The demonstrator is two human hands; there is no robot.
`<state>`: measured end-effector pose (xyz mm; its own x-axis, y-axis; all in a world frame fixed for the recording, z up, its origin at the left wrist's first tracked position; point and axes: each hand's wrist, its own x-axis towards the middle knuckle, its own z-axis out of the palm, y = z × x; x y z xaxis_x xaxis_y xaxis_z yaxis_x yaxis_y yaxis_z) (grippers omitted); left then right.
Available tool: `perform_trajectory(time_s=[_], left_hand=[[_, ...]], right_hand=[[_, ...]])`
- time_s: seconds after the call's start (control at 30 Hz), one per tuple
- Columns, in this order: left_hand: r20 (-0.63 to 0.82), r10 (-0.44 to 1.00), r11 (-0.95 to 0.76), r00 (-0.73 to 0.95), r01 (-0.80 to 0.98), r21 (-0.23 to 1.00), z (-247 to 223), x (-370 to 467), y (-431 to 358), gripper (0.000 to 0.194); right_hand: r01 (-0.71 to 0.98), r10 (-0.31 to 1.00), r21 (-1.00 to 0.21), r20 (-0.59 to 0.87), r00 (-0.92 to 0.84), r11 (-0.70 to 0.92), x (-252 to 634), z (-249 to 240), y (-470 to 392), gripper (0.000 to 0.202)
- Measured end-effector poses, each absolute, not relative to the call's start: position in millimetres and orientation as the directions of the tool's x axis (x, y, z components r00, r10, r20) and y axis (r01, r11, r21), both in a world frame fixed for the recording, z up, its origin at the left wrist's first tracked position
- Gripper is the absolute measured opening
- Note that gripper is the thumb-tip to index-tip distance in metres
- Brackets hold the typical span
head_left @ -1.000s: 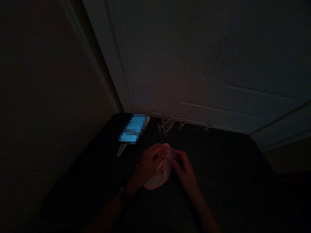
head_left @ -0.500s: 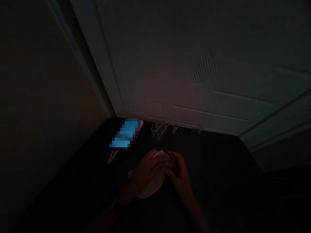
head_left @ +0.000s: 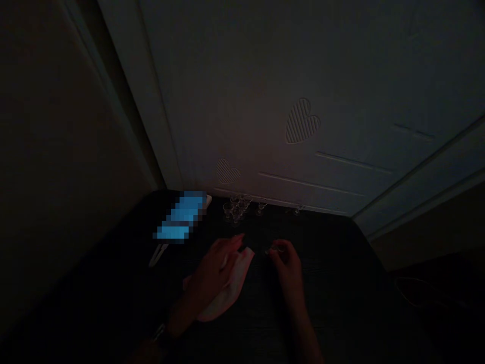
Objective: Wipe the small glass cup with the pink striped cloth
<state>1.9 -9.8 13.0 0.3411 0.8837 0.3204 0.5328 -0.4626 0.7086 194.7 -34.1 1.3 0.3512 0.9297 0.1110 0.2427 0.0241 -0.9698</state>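
In the dim head view, my left hand point(head_left: 217, 263) is closed on a pale cloth point(head_left: 231, 293), which hangs below and to the right of the fingers. My right hand point(head_left: 288, 258) pinches a small clear glass point(head_left: 271, 249); the fingers cover much of it, and it is apart from the cloth. Beyond my hands, a cluster of several small stemmed glasses point(head_left: 237, 207) stands near the wall. Another small glass point(head_left: 260, 208) is just right of the cluster, and one more point(head_left: 297, 209) sits farther right, its pose unclear in the dark.
A lit phone point(head_left: 182, 217), its screen blurred, leans on a white stand point(head_left: 157, 254) at the left of the dark table point(head_left: 333, 273). Behind the table rises a pale panel point(head_left: 242, 126) with raised hearts and bars. A thin cord point(head_left: 409, 283) shows at the right.
My hands have come apart: the right has drawn the small glass away from the cloth, while the left keeps the cloth. The whole view has shifted slightly and grown darker.
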Motion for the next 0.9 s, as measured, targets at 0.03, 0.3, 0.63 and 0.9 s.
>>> perform_trajectory(time_s=[0.03, 0.3, 0.63, 0.9], left_hand=[[0.326, 0.894, -0.447, 0.308, 0.552, 0.703, 12.9, 1.7, -9.2, 0.042], [0.325, 0.911, -0.413, 0.255, 0.592, 0.692, 8.5, 0.5, -4.3, 0.038], [0.325, 0.928, -0.368, 0.183, 0.595, 0.715, 10.0, -3.7, -1.5, 0.038], [0.300, 0.935, -0.354, 0.191, 0.568, 0.743, 5.1, -3.6, 0.3, 0.036]], right_hand=[[0.208, 0.934, -0.978, 0.085, 0.347, 0.011, 200.0, 0.4, -33.5, 0.026], [0.274, 0.902, -0.962, 0.124, 0.413, 0.006, 267.8, 7.2, -26.3, 0.033], [0.459, 0.855, -0.888, 0.228, 0.466, -0.014, 330.3, -16.4, 34.1, 0.037], [0.621, 0.805, -0.777, 0.303, 0.509, -0.100, 351.7, -3.8, 71.9, 0.033]])
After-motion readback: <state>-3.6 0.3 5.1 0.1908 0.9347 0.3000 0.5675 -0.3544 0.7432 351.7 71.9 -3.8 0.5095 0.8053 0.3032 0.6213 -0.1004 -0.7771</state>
